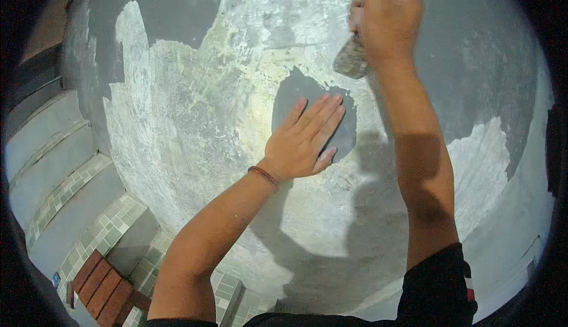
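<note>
- At four o'clock, your black sleeve [435,285] bears a small white-and-red tag [470,290], too small to read.
- At one o'clock, a mottled gray tool [353,58], exact kind unclear, slants along a line from one to seven o'clock, its broad rounded end toward seven.
- Your right hand [390,22], slightly blurred, is clenched around the tool; the right forearm [417,126] climbs from five o'clock.
- Near the centre, your left hand [305,142] is unclenched, laid flat on a dark gray patch [288,99] of the wall [171,114], fingers spread toward one o'clock. The left forearm [222,220] rises from seven; a reddish-brown bracelet [264,176] rings its wrist.
- At eight o'clock stands a slatted wooden stool [103,288].
</note>
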Available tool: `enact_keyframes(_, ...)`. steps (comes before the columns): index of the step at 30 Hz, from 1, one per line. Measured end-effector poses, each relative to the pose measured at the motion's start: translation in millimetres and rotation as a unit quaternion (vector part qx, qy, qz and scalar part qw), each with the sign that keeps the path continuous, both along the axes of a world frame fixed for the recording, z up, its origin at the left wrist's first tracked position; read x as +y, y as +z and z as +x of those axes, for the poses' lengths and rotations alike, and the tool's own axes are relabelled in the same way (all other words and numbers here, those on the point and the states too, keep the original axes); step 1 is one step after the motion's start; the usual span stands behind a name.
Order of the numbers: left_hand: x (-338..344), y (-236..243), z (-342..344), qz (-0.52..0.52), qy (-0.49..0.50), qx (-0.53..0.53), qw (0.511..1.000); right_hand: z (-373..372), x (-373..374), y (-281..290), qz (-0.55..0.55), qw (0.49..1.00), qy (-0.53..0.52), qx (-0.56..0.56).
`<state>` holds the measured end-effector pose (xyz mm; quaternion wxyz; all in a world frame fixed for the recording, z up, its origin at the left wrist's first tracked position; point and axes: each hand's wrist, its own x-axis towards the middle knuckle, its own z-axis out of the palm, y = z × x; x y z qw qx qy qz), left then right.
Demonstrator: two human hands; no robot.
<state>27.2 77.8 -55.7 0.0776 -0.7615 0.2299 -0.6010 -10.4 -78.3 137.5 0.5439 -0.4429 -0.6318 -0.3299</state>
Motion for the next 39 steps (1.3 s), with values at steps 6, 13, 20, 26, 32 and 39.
enact_keyframes(6,0.2,0.7,-0.1,0.001,-0.002,0.0,1.0,7.9,13.6,-1.1,0.097,0.988,-0.123,-0.005)
enact_keyframes(13,0.6,0.7,-0.9,0.006,0.004,0.001,1.0,29.4,18.4,-3.1,0.143,0.967,-0.21,0.022)
enact_keyframes(20,0.6,0.8,-0.8,0.002,-0.003,0.01,1.0,43.2,15.0,-2.7,0.122,0.989,-0.041,0.067)
enact_keyframes(26,0.5,0.2,-0.2,-0.003,0.002,0.019,1.0,15.4,20.2,-6.9,0.266,0.936,-0.23,-0.026)
enact_keyframes(32,-0.2,0.0,-0.5,0.006,0.015,0.007,1.0,31.7,8.3,-4.4,0.196,0.935,-0.243,-0.168)
enact_keyframes(39,-0.6,1.1,-1.1,-0.002,0.012,0.018,1.0,50.4,13.8,-8.0,0.143,0.961,-0.237,-0.027)
